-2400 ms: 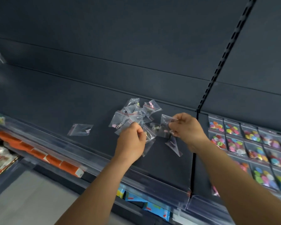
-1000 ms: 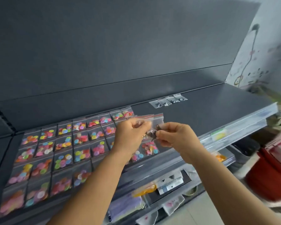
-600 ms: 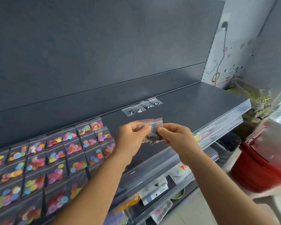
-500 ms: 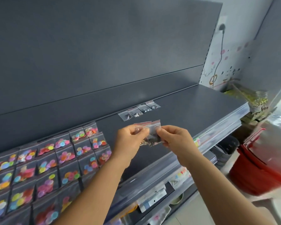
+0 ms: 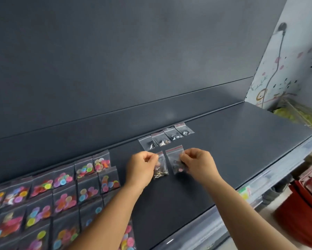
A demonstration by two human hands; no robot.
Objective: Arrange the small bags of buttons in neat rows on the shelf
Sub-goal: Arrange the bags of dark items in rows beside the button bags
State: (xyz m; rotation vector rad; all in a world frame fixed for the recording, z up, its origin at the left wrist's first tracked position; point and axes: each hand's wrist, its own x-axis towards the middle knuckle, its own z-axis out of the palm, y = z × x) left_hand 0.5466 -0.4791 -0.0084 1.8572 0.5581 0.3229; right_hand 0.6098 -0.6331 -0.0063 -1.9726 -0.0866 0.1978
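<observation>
Two small clear bags are being brought down to the shelf (image 5: 241, 141) to start a second row in front of the four bags already laid along the back edge (image 5: 166, 137). The left bag (image 5: 160, 167), with pale metallic buttons inside, is pinched near its top edge by the left hand (image 5: 142, 166); the right bag (image 5: 175, 159), with darker buttons and a red seal strip, is pinched at its right side by the right hand (image 5: 198, 163). On both hands the fingers are curled in and clamped on the plastic, thumb against forefinger. Whether the bags are already resting on the shelf or held just above it cannot be told.

The next move, as judged, calls for each bag to be laid flat, its top edge squared just below the back row and its sides lined up with the bags behind, then released without being dragged.

Both forearms are stretched forward from below, wrists level, hands near each other, knuckles up. To the left, rows of bags of coloured buttons (image 5: 61, 188) are set out on the same shelf.
</observation>
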